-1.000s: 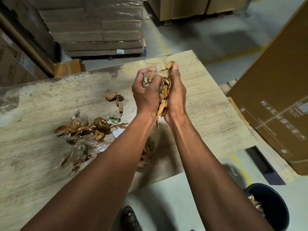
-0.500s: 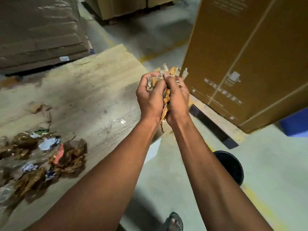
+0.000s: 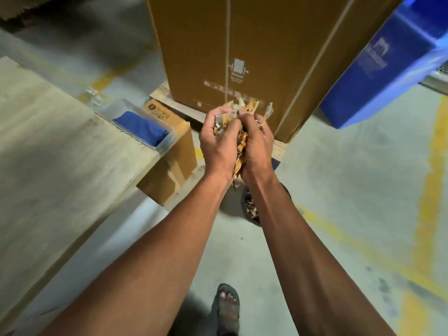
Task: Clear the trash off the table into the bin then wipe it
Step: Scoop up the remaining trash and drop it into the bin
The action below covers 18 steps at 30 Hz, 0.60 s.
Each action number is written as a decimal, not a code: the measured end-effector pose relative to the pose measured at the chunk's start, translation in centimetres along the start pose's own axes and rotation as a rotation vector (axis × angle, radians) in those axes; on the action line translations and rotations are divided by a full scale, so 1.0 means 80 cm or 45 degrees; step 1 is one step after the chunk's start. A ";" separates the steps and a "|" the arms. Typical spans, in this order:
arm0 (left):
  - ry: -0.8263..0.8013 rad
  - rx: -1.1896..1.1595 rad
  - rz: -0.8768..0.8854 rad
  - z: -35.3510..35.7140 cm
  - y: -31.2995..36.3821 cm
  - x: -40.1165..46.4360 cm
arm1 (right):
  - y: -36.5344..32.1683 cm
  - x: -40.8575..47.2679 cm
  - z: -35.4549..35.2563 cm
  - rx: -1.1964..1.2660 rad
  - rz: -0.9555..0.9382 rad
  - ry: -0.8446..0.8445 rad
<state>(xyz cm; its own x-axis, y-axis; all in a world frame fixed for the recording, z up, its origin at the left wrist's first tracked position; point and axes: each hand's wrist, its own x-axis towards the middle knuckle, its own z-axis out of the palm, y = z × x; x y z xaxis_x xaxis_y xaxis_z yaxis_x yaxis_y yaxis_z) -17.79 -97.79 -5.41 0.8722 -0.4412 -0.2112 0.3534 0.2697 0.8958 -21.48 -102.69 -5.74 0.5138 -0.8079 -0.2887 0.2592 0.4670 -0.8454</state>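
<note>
My left hand [image 3: 219,144] and my right hand [image 3: 257,146] are cupped together around a bundle of crumpled brown tape and plastic trash [image 3: 240,141]. Scraps stick out above the fingers and hang down between the wrists. Both hands are off the table, over the floor. The dark bin [image 3: 249,209] stands on the floor right below my wrists, mostly hidden by my right forearm, with brown scraps inside. The worn wooden table [image 3: 48,151] fills the left side; the rest of the trash on it is out of view.
A tall cardboard box [image 3: 242,49] on a pallet stands just beyond my hands. A smaller carton [image 3: 169,161] with a clear tub holding something blue [image 3: 140,127] sits under the table's corner. A blue crate [image 3: 388,69] is at the right. My sandalled foot [image 3: 226,309] is below.
I have turned right, away from the table. Both hands carried the trash bundle off the table edge to above the bin. The trash pile on the table has left the view.
</note>
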 end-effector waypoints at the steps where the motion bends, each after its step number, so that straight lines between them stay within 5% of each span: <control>1: -0.027 0.018 -0.011 0.012 -0.017 -0.001 | 0.000 0.008 -0.019 0.003 -0.012 0.034; 8: -0.143 0.145 -0.064 0.057 -0.158 0.004 | 0.040 0.063 -0.149 0.039 -0.081 0.214; 18: -0.338 0.330 -0.031 0.032 -0.422 0.046 | 0.209 0.155 -0.333 0.082 -0.113 0.416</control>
<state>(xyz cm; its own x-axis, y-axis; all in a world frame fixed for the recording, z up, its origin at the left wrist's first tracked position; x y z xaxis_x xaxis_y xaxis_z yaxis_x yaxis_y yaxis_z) -27.41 -110.70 -35.43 0.7345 -0.6606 -0.1552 0.2459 0.0459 0.9682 -32.59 -114.46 -35.40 0.2006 -0.9140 -0.3525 0.3476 0.4028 -0.8467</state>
